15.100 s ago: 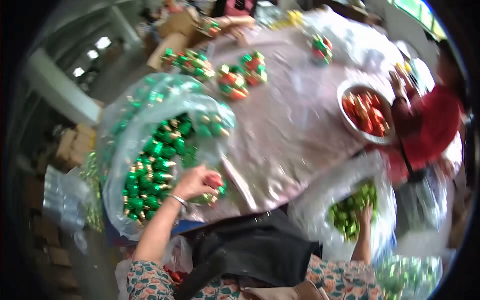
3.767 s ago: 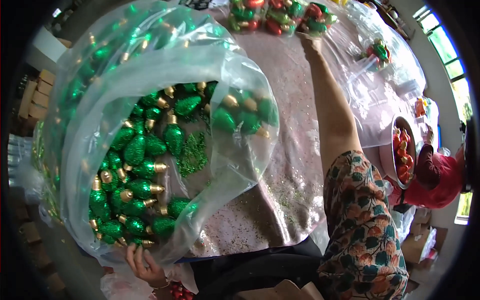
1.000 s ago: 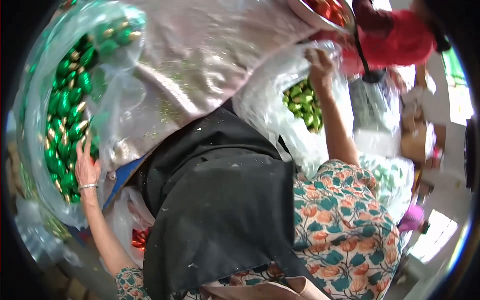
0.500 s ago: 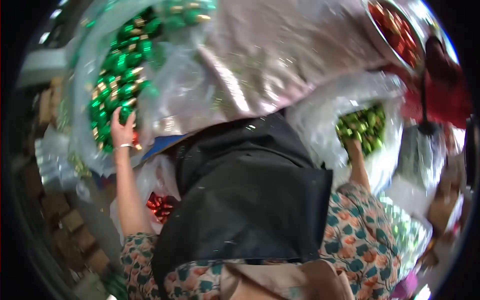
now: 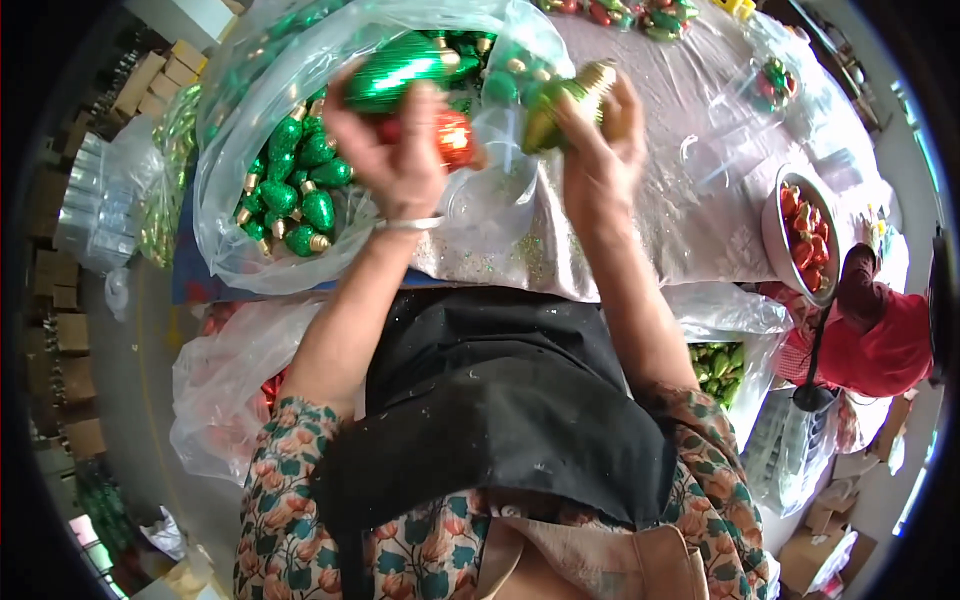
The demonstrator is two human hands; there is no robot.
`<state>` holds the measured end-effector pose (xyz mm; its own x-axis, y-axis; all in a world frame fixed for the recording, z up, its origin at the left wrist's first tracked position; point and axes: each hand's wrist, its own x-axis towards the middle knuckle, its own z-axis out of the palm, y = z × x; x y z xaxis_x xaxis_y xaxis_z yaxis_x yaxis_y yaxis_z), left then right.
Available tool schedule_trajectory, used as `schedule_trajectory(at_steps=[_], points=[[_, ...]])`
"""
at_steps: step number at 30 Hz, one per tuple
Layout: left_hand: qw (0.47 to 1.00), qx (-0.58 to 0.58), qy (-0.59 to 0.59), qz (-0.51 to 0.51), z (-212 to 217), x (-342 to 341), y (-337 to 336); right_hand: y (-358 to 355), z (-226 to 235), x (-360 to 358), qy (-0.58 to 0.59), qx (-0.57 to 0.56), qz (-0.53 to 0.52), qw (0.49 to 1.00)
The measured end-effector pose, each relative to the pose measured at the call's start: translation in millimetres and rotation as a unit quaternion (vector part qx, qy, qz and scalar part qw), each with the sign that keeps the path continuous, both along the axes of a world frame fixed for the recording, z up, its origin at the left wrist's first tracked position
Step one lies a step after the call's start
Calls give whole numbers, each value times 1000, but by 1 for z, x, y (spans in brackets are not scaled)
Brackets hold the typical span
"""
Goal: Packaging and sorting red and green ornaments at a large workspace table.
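My left hand (image 5: 397,165), blurred by motion, is closed around a shiny green bulb-shaped ornament (image 5: 397,72) and a red ornament (image 5: 455,138). In my right hand (image 5: 606,165) is a yellow-green bulb-shaped ornament (image 5: 545,112) with a ridged gold cap. The hands are raised over the table, a short way apart. Below and left of them, a clear plastic bag (image 5: 225,240) holds many green bulb ornaments (image 5: 318,208) with gold caps. My fingers partly hide the red ornament.
Glittery pale cloth (image 5: 680,235) covers the table. At the right edge stands a white bowl (image 5: 775,225) of red ornaments. Below the edge are bags of red and yellow-green ornaments (image 5: 718,370). A person in red (image 5: 880,345) is at right. Several ornament clusters (image 5: 667,15) lie at the back.
My left hand has lifted from the green ornaments and moved right, holding green and red ones. My right hand has come up from the yellow-green bag with one ornament.
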<state>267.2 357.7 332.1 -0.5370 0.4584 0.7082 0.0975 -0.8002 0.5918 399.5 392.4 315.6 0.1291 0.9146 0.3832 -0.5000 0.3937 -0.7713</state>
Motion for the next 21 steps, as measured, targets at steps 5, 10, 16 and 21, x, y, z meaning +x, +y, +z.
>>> schedule_trajectory(at_steps=[5,10,16,21], points=[[944,-178,275,38,-45,-4,3,25,-47,-7,-211,-57,83,972],[865,-274,364,-212,-23,-38,-13,11,-1,13,-495,129,159,845],[834,-214,496,-116,-47,-48,-29,-1,-19,19,-450,88,136,878],[807,-258,530,-43,-62,-63,-58,5,-31,44,-559,220,45,798]])
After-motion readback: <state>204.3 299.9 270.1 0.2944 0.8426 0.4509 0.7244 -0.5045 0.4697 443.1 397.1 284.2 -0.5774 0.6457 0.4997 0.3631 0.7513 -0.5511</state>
